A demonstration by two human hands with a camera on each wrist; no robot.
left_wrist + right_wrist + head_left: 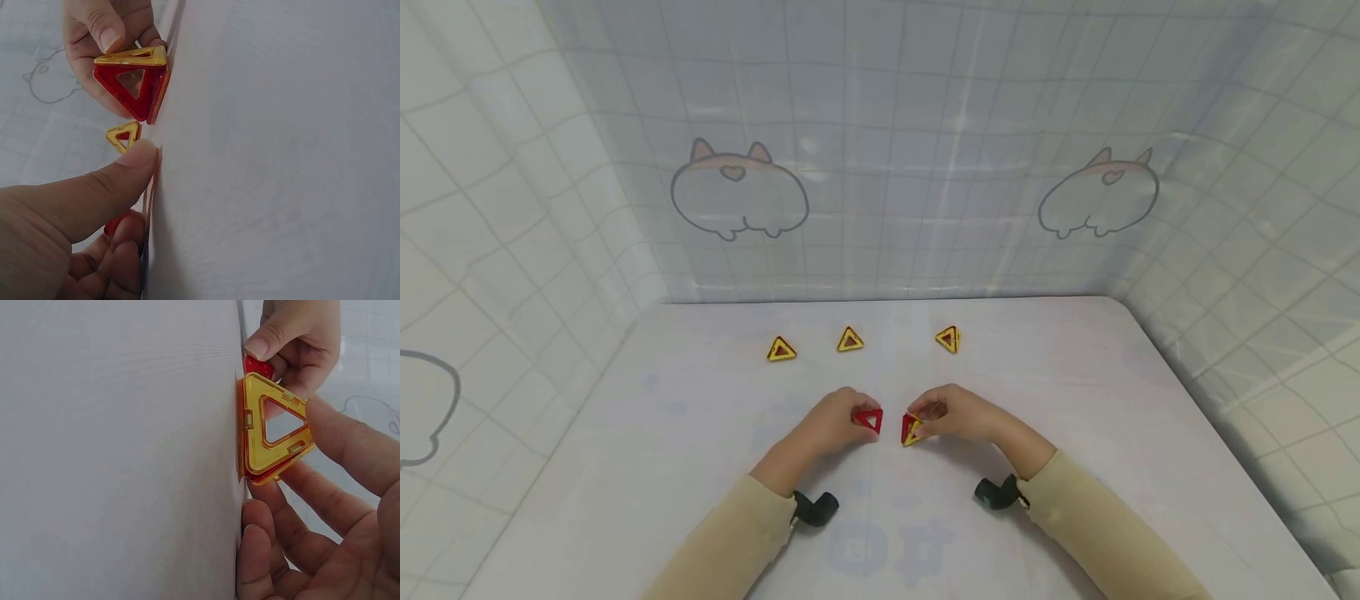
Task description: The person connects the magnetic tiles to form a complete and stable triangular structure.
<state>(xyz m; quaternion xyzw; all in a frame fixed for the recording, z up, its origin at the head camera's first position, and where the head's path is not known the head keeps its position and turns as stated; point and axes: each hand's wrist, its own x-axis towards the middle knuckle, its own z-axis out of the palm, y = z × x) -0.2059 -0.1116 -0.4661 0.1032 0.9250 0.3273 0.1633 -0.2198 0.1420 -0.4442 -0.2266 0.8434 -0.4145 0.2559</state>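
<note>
My left hand (835, 421) pinches a red triangular magnetic tile (866, 413) with an open middle. In the left wrist view most of that tile is hidden behind the thumb and fingers. Across a small gap to the right, my right hand (958, 412) holds a small pyramid of magnetic triangle tiles (906, 427) close over the table. One of its faces is yellow (255, 440), with the thumb at its corner, and another is red (114, 82). The fingers of the right hand curve beneath and behind the pyramid in the right wrist view.
Toward the back of the white table (700, 500) stand three yellow-and-red triangle pieces: one at left (781, 357), one near the middle (850, 346) and one at right (949, 332). Tiled-pattern sheeting (887, 167) encloses the back and sides. Dark wrist cameras (816, 510) sit at the cuffs.
</note>
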